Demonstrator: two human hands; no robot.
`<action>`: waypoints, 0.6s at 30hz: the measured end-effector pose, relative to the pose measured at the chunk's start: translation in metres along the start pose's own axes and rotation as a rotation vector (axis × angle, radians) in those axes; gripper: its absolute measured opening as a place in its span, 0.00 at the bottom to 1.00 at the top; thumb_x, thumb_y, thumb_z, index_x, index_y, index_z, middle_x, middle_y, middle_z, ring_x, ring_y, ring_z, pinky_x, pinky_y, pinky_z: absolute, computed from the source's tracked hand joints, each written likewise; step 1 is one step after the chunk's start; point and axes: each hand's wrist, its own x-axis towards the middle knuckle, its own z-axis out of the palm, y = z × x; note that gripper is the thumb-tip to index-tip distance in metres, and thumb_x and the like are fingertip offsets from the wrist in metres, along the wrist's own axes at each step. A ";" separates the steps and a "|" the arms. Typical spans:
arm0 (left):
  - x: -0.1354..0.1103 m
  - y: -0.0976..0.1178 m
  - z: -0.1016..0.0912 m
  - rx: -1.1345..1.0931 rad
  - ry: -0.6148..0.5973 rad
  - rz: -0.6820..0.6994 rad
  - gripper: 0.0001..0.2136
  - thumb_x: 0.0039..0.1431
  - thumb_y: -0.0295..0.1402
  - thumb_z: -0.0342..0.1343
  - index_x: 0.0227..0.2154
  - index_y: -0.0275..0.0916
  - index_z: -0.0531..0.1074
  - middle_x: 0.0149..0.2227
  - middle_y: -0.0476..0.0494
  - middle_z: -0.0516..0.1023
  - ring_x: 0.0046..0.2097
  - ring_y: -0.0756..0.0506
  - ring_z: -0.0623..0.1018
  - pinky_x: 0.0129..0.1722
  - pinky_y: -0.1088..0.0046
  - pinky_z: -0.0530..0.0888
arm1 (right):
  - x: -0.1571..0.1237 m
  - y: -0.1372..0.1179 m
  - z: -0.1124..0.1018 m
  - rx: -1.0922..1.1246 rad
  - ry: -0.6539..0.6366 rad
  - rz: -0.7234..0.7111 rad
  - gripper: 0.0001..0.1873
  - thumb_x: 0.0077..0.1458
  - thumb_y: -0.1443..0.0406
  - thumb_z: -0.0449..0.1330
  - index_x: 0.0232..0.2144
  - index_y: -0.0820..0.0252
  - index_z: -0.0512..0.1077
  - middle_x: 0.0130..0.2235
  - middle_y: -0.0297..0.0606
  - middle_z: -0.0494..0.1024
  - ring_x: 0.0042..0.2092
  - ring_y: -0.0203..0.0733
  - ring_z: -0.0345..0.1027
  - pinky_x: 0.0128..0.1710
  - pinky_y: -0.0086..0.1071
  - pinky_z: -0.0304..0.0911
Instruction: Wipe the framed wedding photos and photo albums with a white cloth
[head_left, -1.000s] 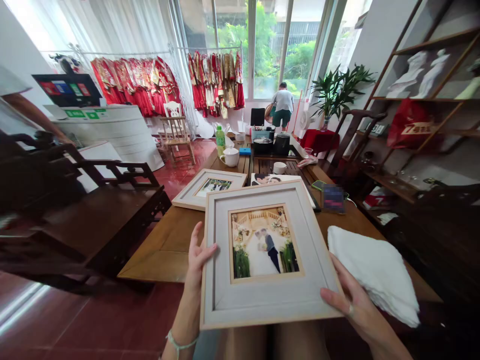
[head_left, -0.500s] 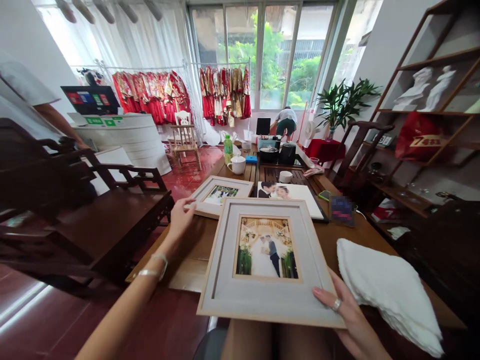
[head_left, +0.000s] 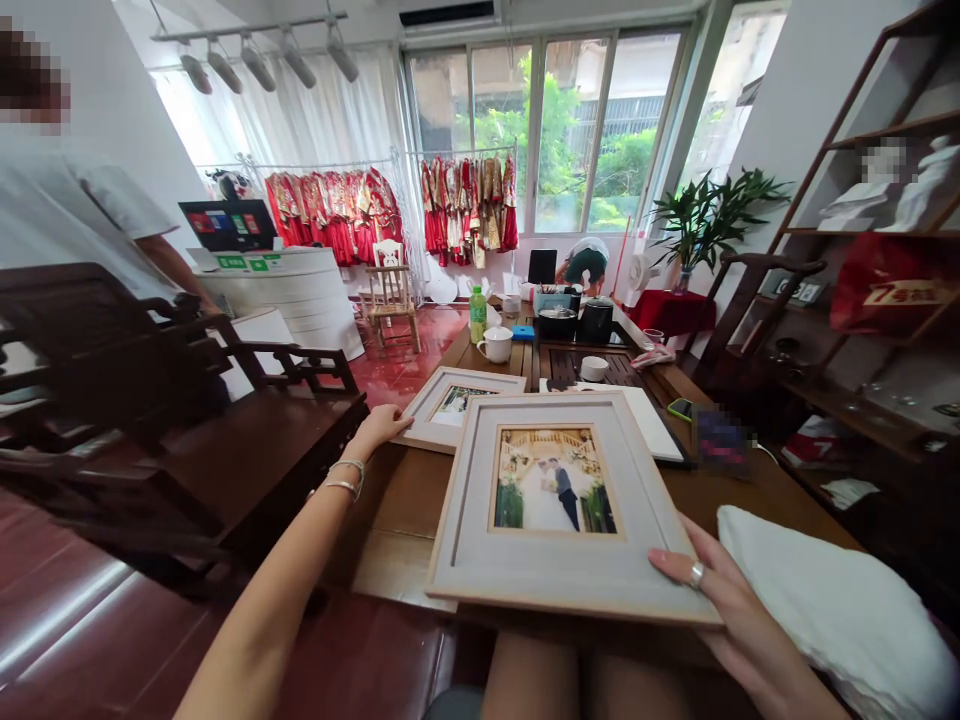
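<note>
In right fingers point(head_left: 673, 566), framed photo point(head_left: 556, 480).

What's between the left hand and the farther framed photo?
Nothing visible: the left hand is at the left corner of the farther frame. The nearer frame overlaps only its near right part in view.

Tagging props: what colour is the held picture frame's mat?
Pale grey mat, best seen in the head view.

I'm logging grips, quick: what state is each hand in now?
Left hand: at the farther framed photo's left corner; gripping or not can't be told.
Right hand: closed, holding the nearer framed wedding photo by its lower right corner.
</note>
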 end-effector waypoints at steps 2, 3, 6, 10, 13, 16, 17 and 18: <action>-0.006 -0.002 -0.004 0.021 0.003 -0.007 0.12 0.47 0.41 0.57 0.24 0.35 0.75 0.31 0.37 0.80 0.39 0.40 0.78 0.35 0.74 0.68 | 0.007 0.003 0.010 0.050 -0.012 -0.028 0.32 0.39 0.60 0.70 0.49 0.57 0.72 0.41 0.40 0.81 0.41 0.50 0.75 0.35 0.33 0.69; -0.010 -0.003 -0.006 0.025 0.006 -0.014 0.12 0.48 0.40 0.57 0.24 0.35 0.75 0.31 0.37 0.80 0.38 0.40 0.78 0.35 0.73 0.68 | 0.011 0.004 0.014 0.066 -0.023 -0.039 0.31 0.39 0.61 0.70 0.48 0.57 0.73 0.41 0.39 0.81 0.41 0.50 0.75 0.35 0.32 0.69; -0.029 -0.008 -0.013 0.015 0.021 -0.055 0.11 0.49 0.39 0.56 0.26 0.35 0.74 0.31 0.38 0.79 0.38 0.40 0.78 0.34 0.73 0.68 | 0.024 0.003 0.023 0.074 -0.057 -0.069 0.27 0.39 0.62 0.70 0.45 0.57 0.74 0.39 0.38 0.81 0.40 0.48 0.75 0.33 0.30 0.68; -0.059 -0.016 -0.024 -0.054 0.042 -0.123 0.10 0.47 0.38 0.57 0.26 0.36 0.73 0.31 0.40 0.79 0.38 0.42 0.77 0.35 0.74 0.68 | 0.040 -0.008 0.035 0.021 -0.059 -0.088 0.29 0.35 0.62 0.69 0.45 0.59 0.75 0.37 0.39 0.82 0.38 0.50 0.75 0.32 0.33 0.68; -0.083 -0.024 -0.032 -0.156 0.036 -0.182 0.11 0.43 0.39 0.59 0.27 0.36 0.74 0.30 0.43 0.78 0.37 0.43 0.76 0.33 0.75 0.68 | 0.051 -0.020 0.043 -0.004 -0.075 -0.103 0.29 0.35 0.63 0.68 0.44 0.59 0.75 0.36 0.40 0.81 0.37 0.51 0.74 0.32 0.35 0.68; -0.105 -0.031 -0.034 -0.290 -0.026 -0.255 0.14 0.43 0.43 0.58 0.24 0.35 0.73 0.23 0.47 0.75 0.30 0.43 0.75 0.26 0.74 0.67 | 0.062 -0.031 0.051 0.017 -0.096 -0.103 0.25 0.36 0.65 0.66 0.42 0.59 0.75 0.35 0.39 0.81 0.35 0.49 0.74 0.31 0.34 0.68; -0.111 -0.032 -0.035 -0.337 -0.039 -0.276 0.15 0.44 0.44 0.56 0.23 0.35 0.73 0.22 0.47 0.74 0.29 0.44 0.75 0.24 0.74 0.66 | 0.067 -0.035 0.053 0.031 -0.097 -0.099 0.24 0.36 0.66 0.66 0.41 0.60 0.75 0.34 0.39 0.80 0.35 0.48 0.73 0.29 0.33 0.68; -0.117 -0.033 -0.035 -0.384 -0.047 -0.297 0.15 0.44 0.45 0.56 0.23 0.35 0.73 0.21 0.47 0.74 0.28 0.45 0.74 0.24 0.75 0.66 | 0.071 -0.038 0.056 0.046 -0.093 -0.092 0.23 0.36 0.67 0.66 0.40 0.60 0.74 0.34 0.39 0.80 0.33 0.46 0.73 0.28 0.32 0.67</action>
